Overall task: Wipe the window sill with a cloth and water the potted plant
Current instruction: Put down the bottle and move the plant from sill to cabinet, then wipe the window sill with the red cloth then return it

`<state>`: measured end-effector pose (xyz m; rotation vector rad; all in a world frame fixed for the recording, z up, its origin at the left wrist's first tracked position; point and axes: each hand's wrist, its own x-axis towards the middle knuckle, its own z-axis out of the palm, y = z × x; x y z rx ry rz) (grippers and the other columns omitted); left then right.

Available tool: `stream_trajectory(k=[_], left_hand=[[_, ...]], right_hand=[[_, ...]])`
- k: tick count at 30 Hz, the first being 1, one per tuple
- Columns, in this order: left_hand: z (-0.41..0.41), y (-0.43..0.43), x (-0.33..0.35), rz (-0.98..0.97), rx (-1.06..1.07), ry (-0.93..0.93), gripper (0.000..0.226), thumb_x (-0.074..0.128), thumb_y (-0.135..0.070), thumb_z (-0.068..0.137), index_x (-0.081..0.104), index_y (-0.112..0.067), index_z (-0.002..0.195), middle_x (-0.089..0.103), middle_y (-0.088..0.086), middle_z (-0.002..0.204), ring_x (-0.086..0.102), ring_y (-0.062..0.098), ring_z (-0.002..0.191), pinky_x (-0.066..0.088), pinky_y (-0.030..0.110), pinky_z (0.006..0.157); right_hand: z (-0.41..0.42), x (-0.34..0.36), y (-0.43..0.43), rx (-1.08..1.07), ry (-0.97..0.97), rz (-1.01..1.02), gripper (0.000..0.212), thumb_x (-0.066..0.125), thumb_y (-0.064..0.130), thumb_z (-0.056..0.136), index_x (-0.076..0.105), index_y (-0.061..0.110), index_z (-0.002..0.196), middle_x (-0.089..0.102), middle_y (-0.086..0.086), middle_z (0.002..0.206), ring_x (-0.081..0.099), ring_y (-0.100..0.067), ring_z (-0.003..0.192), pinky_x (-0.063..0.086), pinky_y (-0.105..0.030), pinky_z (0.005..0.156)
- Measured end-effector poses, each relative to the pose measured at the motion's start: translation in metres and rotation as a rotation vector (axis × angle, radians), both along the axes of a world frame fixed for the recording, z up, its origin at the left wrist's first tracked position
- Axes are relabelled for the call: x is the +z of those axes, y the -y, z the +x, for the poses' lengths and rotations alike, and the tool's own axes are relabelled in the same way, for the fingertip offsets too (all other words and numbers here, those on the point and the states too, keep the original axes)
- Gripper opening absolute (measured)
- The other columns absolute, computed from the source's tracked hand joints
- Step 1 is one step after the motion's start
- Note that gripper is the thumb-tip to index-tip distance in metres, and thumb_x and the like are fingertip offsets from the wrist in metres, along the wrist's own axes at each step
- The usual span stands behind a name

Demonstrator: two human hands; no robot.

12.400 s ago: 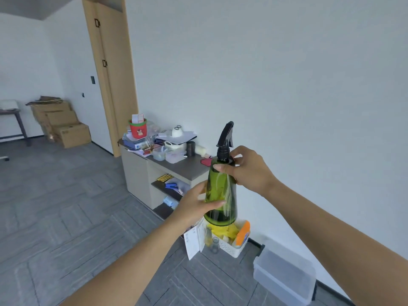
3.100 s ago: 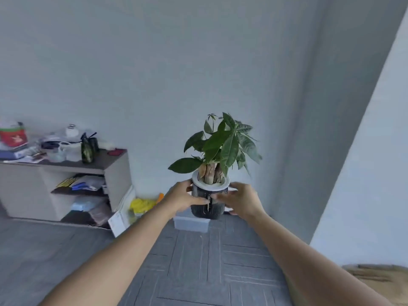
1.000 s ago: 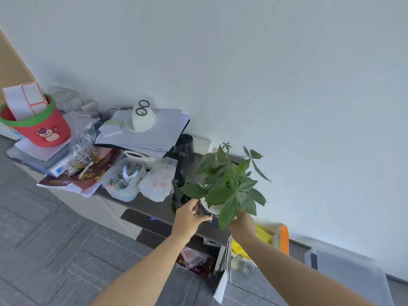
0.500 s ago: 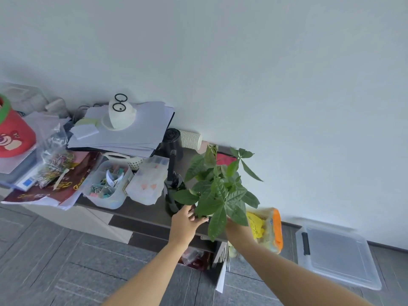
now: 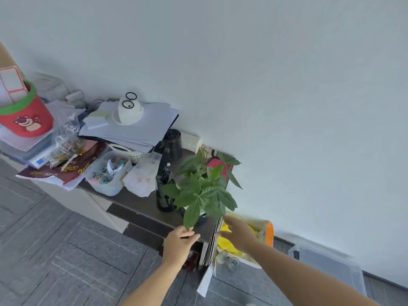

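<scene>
The potted plant (image 5: 202,191) stands on the right end of the dark cabinet top (image 5: 141,203), its dark pot mostly hidden under green leaves. A dark green spray bottle (image 5: 163,191) stands just left of it, touching the leaves. My left hand (image 5: 179,242) hovers below and in front of the pot, fingers loosely spread, holding nothing. My right hand (image 5: 237,234) is open to the right of the pot, off the cabinet's edge, also empty. No cloth or window sill is in view.
The cabinet top holds a red bucket (image 5: 25,114), a paper stack (image 5: 132,129), a tub of clips (image 5: 108,173), a black cup (image 5: 173,143) and a paper cup (image 5: 191,141). A yellow-orange bag (image 5: 254,237) and a clear storage box (image 5: 329,268) sit on the floor at the right.
Both hands held the plant's pot half a second ago. Now the pot rests on the cabinet and both hands have let go and drawn back from it.
</scene>
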<state>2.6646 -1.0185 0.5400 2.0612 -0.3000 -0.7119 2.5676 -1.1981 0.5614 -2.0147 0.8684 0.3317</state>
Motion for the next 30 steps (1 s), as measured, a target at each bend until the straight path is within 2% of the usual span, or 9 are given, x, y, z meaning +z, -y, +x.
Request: stream_trajectory(k=[4,9,12,17,20,22,24,28,30], left_hand=[[-0.040,0.036,-0.009,-0.089,-0.028,-0.043,0.042,0.074,-0.028,0.083,0.062,-0.020,0.122,0.068,-0.007,0.117,0.063,-0.003,0.099,0.048,0.004,0.079],[-0.067,0.126,-0.010,-0.144,0.136,-0.009,0.054,0.072,-0.036,0.082,0.056,-0.019,0.131,0.063,-0.007,0.126,0.061,0.000,0.106,0.042,-0.001,0.080],[-0.069,0.184,-0.009,-0.188,0.314,-0.014,0.052,0.069,-0.030,0.087,0.053,-0.016,0.135,0.060,-0.004,0.131,0.058,0.006,0.113,0.041,0.004,0.081],[-0.037,0.259,-0.004,-0.166,0.600,-0.013,0.046,0.055,-0.015,0.095,0.047,-0.011,0.140,0.055,0.005,0.140,0.054,0.016,0.125,0.037,0.021,0.098],[-0.004,0.286,0.000,-0.152,0.832,-0.079,0.047,0.053,-0.014,0.097,0.044,-0.009,0.143,0.052,0.006,0.143,0.051,0.020,0.130,0.038,0.028,0.103],[0.016,0.299,-0.003,-0.158,0.968,-0.137,0.050,0.053,-0.015,0.098,0.040,-0.009,0.146,0.049,0.008,0.145,0.048,0.023,0.133,0.037,0.032,0.105],[0.037,0.309,-0.013,-0.160,1.071,-0.202,0.055,0.053,-0.016,0.098,0.034,-0.009,0.148,0.045,0.009,0.148,0.045,0.025,0.135,0.036,0.034,0.107],[0.075,0.323,-0.026,-0.130,1.232,-0.289,0.062,0.062,-0.020,0.093,0.033,-0.002,0.145,0.045,0.017,0.145,0.047,0.032,0.130,0.037,0.038,0.105],[0.086,0.325,-0.029,-0.102,1.268,-0.335,0.063,0.068,-0.025,0.089,0.039,0.000,0.139,0.052,0.020,0.136,0.053,0.035,0.123,0.043,0.040,0.096]], right_hand=[[0.008,0.001,0.050,0.091,0.026,0.007,0.063,0.072,0.028,0.086,0.045,0.015,0.142,0.054,-0.002,0.142,0.050,-0.020,0.131,0.039,-0.034,0.110],[0.031,-0.007,0.135,0.204,0.081,0.024,0.049,0.075,0.024,0.083,0.058,0.016,0.128,0.062,-0.003,0.122,0.063,-0.023,0.110,0.048,-0.039,0.100],[0.048,-0.006,0.180,0.223,0.115,0.069,0.040,0.072,0.023,0.086,0.060,0.017,0.124,0.062,-0.001,0.115,0.064,-0.021,0.099,0.053,-0.037,0.092],[0.084,0.001,0.230,0.319,0.141,-0.006,0.032,0.058,0.029,0.095,0.059,0.019,0.126,0.063,0.002,0.120,0.060,-0.017,0.110,0.040,-0.022,0.085],[0.114,-0.003,0.247,0.346,0.160,-0.015,0.031,0.054,0.026,0.097,0.059,0.017,0.126,0.064,-0.001,0.125,0.060,-0.016,0.105,0.044,-0.019,0.078],[0.136,-0.008,0.255,0.355,0.169,-0.034,0.033,0.052,0.025,0.098,0.058,0.015,0.129,0.061,-0.005,0.131,0.058,-0.019,0.114,0.046,-0.025,0.090],[0.157,-0.015,0.261,0.354,0.158,-0.038,0.040,0.049,0.025,0.100,0.051,0.012,0.137,0.054,-0.007,0.140,0.051,-0.023,0.127,0.039,-0.029,0.103],[0.189,-0.037,0.265,0.357,0.083,0.018,0.055,0.050,0.029,0.100,0.034,0.008,0.149,0.041,-0.009,0.153,0.041,-0.027,0.138,0.033,-0.032,0.109],[0.196,-0.048,0.262,0.313,0.059,0.086,0.059,0.057,0.030,0.096,0.036,0.005,0.146,0.047,-0.012,0.147,0.048,-0.027,0.130,0.037,-0.033,0.106]])
